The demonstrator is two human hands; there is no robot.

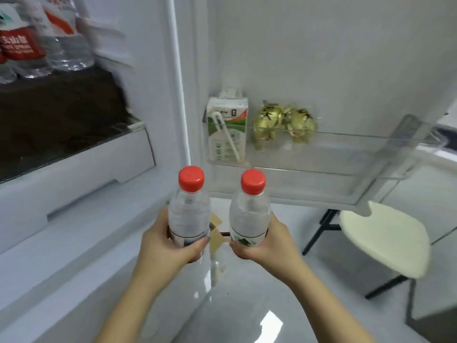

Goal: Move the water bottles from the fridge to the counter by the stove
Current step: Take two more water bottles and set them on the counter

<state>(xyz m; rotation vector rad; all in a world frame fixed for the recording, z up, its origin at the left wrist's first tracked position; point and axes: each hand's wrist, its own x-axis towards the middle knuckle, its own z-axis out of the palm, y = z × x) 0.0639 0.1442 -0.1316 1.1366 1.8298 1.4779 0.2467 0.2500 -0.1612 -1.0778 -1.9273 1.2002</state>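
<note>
The left hand (163, 240) is curling round the left bottle (189, 211). The right hand (267, 241) is curling round the right bottle (249, 214). Both bottles are out in front of the fridge (173, 70). More bottles (37, 45) are standing inside. The counter is not showing, so I think the carrying is left to do.

The camera sits on my head and looks forward and down through a wide lens. My forearms come up from the near edge. My left hand (168, 240) grips the left bottle (189, 214) and my right hand (269, 243) grips the right bottle (249, 214), both close to the lens at mid-frame. It faces the open fridge at close range: the inner shelf (74, 134) is far left, the door shelf (346, 154) is ahead on the right, and the floor (247, 305) and stool (385, 238) lie lower right.
</note>
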